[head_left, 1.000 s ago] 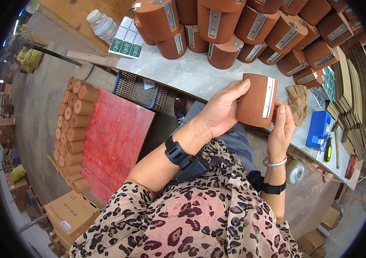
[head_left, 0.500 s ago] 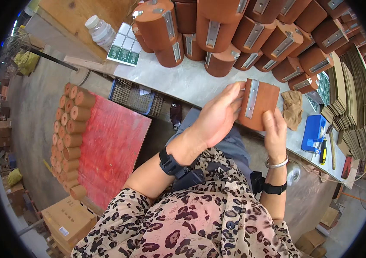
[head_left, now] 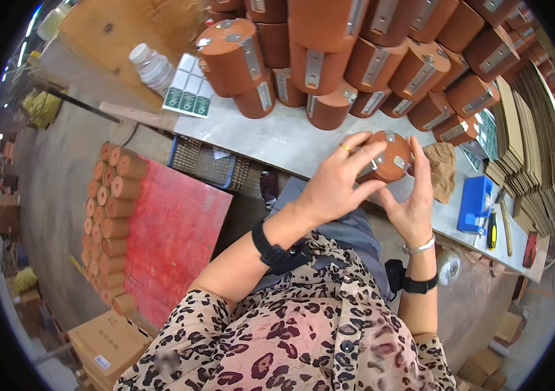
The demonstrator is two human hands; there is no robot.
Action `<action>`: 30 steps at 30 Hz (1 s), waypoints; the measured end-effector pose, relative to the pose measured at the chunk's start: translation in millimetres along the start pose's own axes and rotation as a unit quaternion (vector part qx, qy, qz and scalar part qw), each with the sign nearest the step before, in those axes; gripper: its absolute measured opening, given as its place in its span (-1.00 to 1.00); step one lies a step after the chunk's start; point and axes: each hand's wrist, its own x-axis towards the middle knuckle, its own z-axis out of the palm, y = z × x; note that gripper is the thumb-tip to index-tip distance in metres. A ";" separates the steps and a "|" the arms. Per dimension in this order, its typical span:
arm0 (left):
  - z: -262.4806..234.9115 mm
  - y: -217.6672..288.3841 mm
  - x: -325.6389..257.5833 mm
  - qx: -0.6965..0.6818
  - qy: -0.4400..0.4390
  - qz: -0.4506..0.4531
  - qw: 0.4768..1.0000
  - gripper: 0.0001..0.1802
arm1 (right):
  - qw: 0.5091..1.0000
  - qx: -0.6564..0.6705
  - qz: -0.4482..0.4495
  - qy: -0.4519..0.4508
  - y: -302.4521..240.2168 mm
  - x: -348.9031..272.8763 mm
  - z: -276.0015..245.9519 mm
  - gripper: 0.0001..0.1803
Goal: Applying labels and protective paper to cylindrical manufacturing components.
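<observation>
Between my hands, over the near edge of the workbench, is a reddish-brown cylinder with small metal brackets on its round end face. That end is turned up toward me. My left hand grips its left side, fingers over the top and thumb below. On the other side, my right hand holds it between raised fingers and thumb. A crumpled brown cloth lies just right of my right hand. Beyond my hands, similar cylinders with metal strips on their sides stand stacked on the bench.
Right on the bench are a blue tape dispenser, a yellow-black screwdriver and stacked cardboard sheets. Far left stand a white bottle and a green-white label sheet. A red board beside me bears plain cylinders.
The cylinder has been turned from showing its side strip to showing its bracketed end. My left fingers have moved onto its top, and the right hand has shifted its grip.
</observation>
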 end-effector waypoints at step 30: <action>-106.8 -17.2 -75.0 -0.508 0.408 -0.167 0.740 -0.72 | 0.966 0.206 -0.085 0.130 -58.7 -9.1 18.1 -0.82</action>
